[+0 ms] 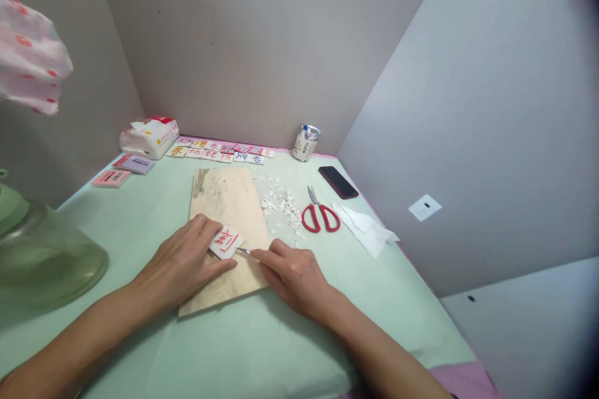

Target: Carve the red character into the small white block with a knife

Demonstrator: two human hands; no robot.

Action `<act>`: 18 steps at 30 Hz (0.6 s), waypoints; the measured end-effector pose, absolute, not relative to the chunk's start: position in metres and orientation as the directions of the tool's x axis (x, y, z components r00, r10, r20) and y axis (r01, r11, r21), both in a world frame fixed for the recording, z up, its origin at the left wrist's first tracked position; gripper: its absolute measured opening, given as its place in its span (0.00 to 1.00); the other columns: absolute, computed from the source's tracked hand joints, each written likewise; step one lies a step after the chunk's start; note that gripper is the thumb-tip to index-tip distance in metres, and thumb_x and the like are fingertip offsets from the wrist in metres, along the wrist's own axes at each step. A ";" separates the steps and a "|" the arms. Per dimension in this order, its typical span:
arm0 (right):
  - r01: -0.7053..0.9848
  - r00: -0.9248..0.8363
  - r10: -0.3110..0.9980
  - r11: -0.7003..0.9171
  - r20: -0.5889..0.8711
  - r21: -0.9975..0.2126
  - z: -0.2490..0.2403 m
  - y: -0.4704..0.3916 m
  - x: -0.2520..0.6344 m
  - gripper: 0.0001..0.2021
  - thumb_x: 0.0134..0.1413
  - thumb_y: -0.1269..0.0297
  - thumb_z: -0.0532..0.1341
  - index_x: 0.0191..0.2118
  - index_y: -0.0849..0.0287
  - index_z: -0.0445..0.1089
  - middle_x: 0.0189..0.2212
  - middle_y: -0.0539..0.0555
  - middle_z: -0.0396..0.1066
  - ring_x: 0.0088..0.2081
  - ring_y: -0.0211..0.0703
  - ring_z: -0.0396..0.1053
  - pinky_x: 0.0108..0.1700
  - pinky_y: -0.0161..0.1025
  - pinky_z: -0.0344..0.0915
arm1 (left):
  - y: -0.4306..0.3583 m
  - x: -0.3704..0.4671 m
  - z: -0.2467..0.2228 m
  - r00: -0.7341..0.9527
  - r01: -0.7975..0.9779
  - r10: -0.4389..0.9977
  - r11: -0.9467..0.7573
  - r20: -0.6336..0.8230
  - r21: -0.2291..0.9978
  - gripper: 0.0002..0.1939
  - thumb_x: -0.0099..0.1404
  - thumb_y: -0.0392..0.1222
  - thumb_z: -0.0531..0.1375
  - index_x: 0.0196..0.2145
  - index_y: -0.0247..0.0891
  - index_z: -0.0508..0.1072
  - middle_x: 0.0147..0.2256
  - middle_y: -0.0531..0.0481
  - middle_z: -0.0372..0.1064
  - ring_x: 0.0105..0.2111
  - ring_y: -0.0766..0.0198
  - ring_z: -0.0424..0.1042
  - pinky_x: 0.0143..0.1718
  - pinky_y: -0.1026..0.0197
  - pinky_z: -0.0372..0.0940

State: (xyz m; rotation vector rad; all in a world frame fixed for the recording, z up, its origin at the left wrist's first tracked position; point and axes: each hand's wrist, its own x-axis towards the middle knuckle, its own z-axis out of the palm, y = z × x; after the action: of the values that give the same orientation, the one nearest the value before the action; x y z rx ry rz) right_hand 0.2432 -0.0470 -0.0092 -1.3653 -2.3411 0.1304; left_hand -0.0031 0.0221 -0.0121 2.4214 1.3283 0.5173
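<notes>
My left hand (pixel 187 255) is closed on a small white square card (pixel 226 242) with red strokes drawn on it, thumb at the near side and fingers at the far side. The card rests on a pale wooden board (pixel 234 196). From the right, my right hand (pixel 292 274) grips a craft knife (pixel 244 251), its thin metal tip at the card's right edge. Most of the handle is hidden by my fingers. White scraps (pixel 285 206) lie scattered just right of the board.
Red-handled scissors (pixel 320 215), a phone (pixel 337 182) and a white tissue (pixel 367 227) lie to the right. A tin can (pixel 306 143) stands at the back, beside rows of marked cards (pixel 210 153). Left are a tissue pack (pixel 152 136), small pads (pixel 135 164) and a green jar (pixel 47 255).
</notes>
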 end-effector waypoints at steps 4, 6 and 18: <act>0.834 -0.434 0.844 0.509 0.316 -0.213 -0.011 -0.048 0.238 0.15 0.67 0.69 0.54 0.52 0.54 0.74 0.34 0.52 0.70 0.26 0.36 0.61 0.27 0.35 0.50 | 0.022 -0.002 -0.014 0.490 0.730 0.854 -0.511 0.173 0.454 0.19 0.66 0.59 0.56 0.44 0.41 0.68 0.42 0.46 0.65 0.42 0.49 0.71 0.41 0.51 0.63; 0.846 -0.428 0.846 0.499 0.318 -0.187 -0.013 -0.049 0.236 0.14 0.66 0.69 0.54 0.51 0.54 0.74 0.34 0.52 0.70 0.25 0.35 0.60 0.27 0.35 0.48 | 0.022 -0.001 -0.015 0.480 0.729 0.858 -0.507 0.185 0.460 0.19 0.65 0.58 0.56 0.44 0.41 0.68 0.41 0.47 0.65 0.42 0.49 0.71 0.41 0.51 0.63; 0.852 -0.412 0.846 0.490 0.338 -0.186 -0.016 -0.050 0.235 0.15 0.66 0.72 0.54 0.51 0.55 0.74 0.33 0.51 0.70 0.27 0.35 0.64 0.26 0.35 0.48 | 0.021 0.001 -0.014 0.440 0.729 0.880 -0.465 0.176 0.503 0.17 0.63 0.57 0.58 0.42 0.42 0.68 0.40 0.47 0.67 0.41 0.49 0.72 0.39 0.52 0.65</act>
State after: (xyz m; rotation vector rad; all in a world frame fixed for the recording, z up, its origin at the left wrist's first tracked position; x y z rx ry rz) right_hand 0.2352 -0.0497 -0.0156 -1.4143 -2.3529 -0.0210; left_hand 0.0009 0.0214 -0.0135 2.3440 1.3709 0.5975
